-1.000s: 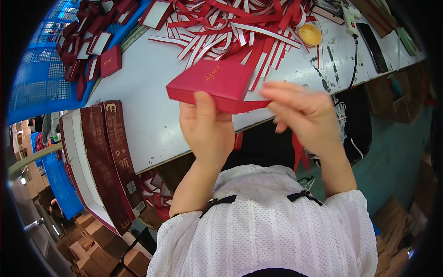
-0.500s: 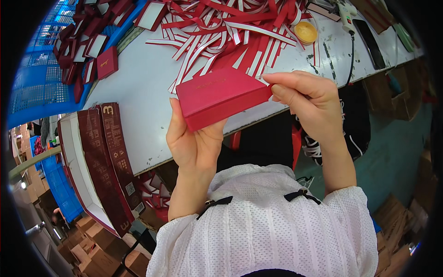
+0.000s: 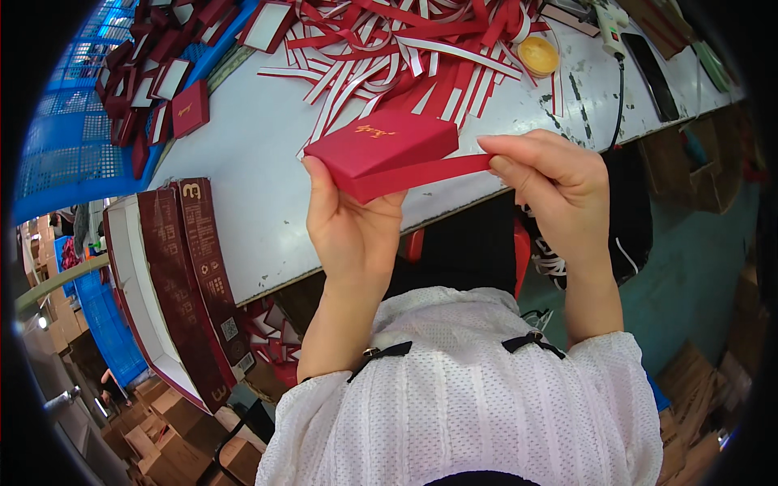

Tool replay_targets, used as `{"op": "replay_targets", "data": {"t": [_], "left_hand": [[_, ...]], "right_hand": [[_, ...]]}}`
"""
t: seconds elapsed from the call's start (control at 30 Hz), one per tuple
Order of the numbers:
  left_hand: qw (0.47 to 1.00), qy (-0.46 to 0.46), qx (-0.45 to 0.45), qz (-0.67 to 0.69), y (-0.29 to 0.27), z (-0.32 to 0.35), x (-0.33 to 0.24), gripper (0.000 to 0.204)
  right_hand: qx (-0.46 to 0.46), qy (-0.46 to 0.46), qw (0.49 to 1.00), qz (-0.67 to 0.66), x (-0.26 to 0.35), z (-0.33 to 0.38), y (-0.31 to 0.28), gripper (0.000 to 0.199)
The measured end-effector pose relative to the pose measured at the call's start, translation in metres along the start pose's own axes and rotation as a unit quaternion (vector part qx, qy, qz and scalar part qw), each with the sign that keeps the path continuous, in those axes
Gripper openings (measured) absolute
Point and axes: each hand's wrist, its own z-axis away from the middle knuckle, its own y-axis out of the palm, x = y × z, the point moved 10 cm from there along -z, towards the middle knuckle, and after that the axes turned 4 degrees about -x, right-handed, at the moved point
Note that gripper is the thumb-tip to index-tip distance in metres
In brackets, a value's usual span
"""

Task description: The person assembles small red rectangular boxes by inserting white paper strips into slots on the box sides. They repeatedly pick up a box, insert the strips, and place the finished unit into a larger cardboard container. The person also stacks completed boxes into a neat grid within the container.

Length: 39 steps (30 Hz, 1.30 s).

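Note:
A small red box with gold lettering on its lid rests in my left hand, above the table's front edge. The left thumb presses its near left corner, and the other fingers lie partly hidden beneath. Along the box's near side runs a red ribbon strip, which stretches past the box's right end. My right hand pinches the free end of this strip between thumb and forefinger, apart from the box. Beyond the box lies a heap of red and white ribbon strips on the table.
Several small red boxes fill a blue plastic crate at the far left. An open dark red carton stands left of the table. A round yellow tub and a black phone lie at the far right.
My right hand has moved slightly right, and the ribbon strip now stands out from the box's end. My left hand has turned and tilted the box, so its lid shows more.

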Motion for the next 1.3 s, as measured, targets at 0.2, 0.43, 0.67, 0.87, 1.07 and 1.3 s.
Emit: {"op": "replay_targets", "data": {"t": [0.2,0.43,0.67,0.87,1.07,1.3], "left_hand": [[0.996,-0.044,0.022,0.08,0.01,0.007,0.004,0.033],[0.995,-0.07,0.025,0.071,0.013,0.016,0.011,0.037],[0.988,-0.078,0.02,0.128,0.007,0.013,0.01,0.036],[0.986,-0.07,0.013,0.15,-0.001,0.008,0.0,0.036],[0.985,-0.078,0.011,0.152,0.003,0.011,0.003,0.036],[0.984,-0.087,0.037,0.149,0.007,0.015,0.005,0.035]], "right_hand": [[-0.044,-0.06,0.997,0.034,0.011,-0.005,0.002,0.018],[-0.025,-0.018,0.999,0.029,0.004,-0.007,0.004,0.015],[-0.018,0.033,0.999,0.006,-0.001,-0.005,0.002,0.014],[-0.018,-0.019,0.999,0.026,0.013,-0.003,0.001,0.015],[-0.018,0.02,1.0,-0.016,0.002,-0.008,0.005,0.014],[0.0,0.038,0.999,-0.035,-0.007,-0.007,0.009,0.018]]}}
